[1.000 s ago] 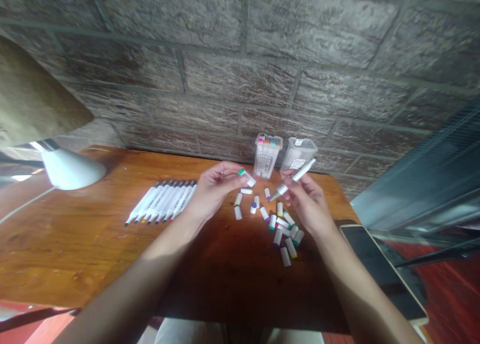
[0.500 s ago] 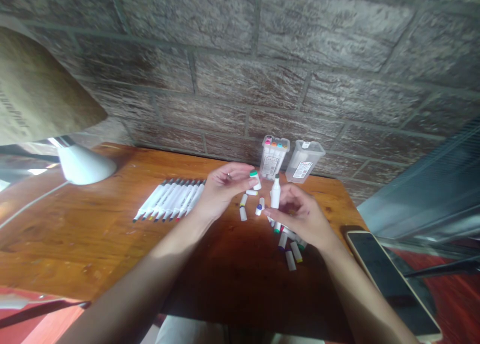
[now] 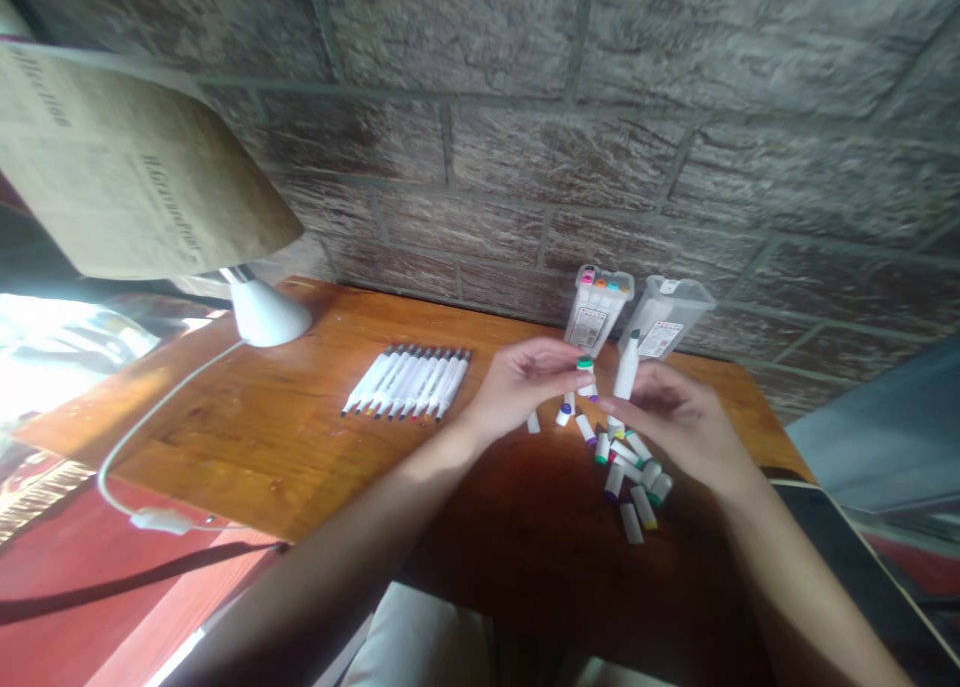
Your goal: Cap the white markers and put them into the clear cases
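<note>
1. Black across its screen, the phone [image 3: 847, 557] lies at the near right of the desk [image 3: 300, 417], partly behind the right forearm and cut off by the picture's edge.
2. Loose caps [image 3: 631, 523] lie scattered just below the hands, some overlapping; a few are partly covered, so counting them is unsure.
3. The right hand [image 3: 686, 417] pinches a white marker [image 3: 627, 372] between thumb and fingers. It stands nearly upright, bare dark tip up and leaning slightly right; the thumb crosses its lower part, and its bottom end blends into the caps.
4. The left hand [image 3: 517, 387] pinches a green-ended cap [image 3: 586, 367], green end up, long axis near upright. The cap is just left of the marker, apart from it and a little lower than the tip. Its lower end is hard to make out.
5. Beyond, to the left, capped markers [image 3: 409, 382] lie in a row.
6. Farthest, against the wall [image 3: 510, 147], stand a filled box [image 3: 586, 332] and a second box [image 3: 667, 317], the latter partly hidden behind the marker.
</note>
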The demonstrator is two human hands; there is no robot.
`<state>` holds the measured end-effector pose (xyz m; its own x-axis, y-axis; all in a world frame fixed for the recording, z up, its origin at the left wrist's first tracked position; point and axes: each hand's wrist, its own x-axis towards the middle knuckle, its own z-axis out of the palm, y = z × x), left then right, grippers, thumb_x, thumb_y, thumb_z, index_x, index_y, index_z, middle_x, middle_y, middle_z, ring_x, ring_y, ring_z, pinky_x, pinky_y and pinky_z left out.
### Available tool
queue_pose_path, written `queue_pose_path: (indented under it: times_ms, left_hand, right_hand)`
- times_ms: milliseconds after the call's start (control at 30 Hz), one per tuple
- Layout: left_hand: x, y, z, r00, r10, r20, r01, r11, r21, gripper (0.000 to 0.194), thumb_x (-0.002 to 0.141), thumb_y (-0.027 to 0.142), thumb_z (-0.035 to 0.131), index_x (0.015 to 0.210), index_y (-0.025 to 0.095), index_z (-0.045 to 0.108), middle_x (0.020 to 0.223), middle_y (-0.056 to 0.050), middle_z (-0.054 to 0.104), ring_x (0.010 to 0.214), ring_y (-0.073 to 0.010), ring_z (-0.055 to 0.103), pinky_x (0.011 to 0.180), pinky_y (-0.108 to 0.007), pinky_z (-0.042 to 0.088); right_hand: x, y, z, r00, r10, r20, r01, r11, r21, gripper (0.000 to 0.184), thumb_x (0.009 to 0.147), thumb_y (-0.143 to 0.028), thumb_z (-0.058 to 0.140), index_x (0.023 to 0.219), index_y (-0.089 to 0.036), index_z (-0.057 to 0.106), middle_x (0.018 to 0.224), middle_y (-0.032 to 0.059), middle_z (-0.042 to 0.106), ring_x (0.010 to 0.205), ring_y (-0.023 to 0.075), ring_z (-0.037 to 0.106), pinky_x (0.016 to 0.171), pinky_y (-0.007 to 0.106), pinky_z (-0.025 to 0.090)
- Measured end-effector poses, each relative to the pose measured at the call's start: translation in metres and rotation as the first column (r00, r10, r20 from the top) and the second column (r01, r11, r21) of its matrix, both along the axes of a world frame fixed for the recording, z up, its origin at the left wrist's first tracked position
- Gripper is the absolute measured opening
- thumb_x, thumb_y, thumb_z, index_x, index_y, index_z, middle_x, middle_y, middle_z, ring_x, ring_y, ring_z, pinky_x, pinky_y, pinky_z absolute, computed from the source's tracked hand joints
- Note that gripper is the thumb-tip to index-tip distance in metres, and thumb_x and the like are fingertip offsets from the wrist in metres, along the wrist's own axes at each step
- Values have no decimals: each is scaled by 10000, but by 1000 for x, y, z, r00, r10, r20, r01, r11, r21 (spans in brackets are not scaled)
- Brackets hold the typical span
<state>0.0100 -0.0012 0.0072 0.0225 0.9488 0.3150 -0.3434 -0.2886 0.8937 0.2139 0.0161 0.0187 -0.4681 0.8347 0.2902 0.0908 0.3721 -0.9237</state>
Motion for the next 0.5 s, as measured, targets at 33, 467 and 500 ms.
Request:
queue_pose_path:
  times_ms: [33, 467, 500]
  left_hand:
    - [1, 0, -2, 1000, -8, -1, 8, 1000, -1, 319, 618, 246, 889, 886, 151, 744, 895, -40, 776, 842, -181, 729, 899, -354, 552]
    - [2, 0, -4, 999, -28, 46, 28, 1000, 5, 329, 632, 240, 878, 922, 151, 750, 938, -51, 774, 898, -188, 723, 941, -368, 525]
    - [2, 0, -3, 998, -17, 53, 16, 1000, 9, 325, 632, 241, 878, 919, 152, 753, 943, -51, 774, 902, -187, 721, 947, -370, 521]
  right_hand:
    - [2, 2, 0, 1000, -8, 7, 8, 1000, -1, 202, 767, -322, 809, 916, -230, 708, 868, 13, 741, 744, 160, 673, 703, 266, 541]
    - [16, 16, -5, 996, -89, -11, 89, 996, -13, 260, 752, -356, 816, 973, -252, 728, 880, 19, 745, 760, 168, 674, 725, 281, 555]
    - [13, 15, -5, 997, -79, -26, 79, 997, -19, 264, 749, -349, 820, 972, -250, 717, 879, 18, 743, 761, 166, 674, 727, 279, 555]
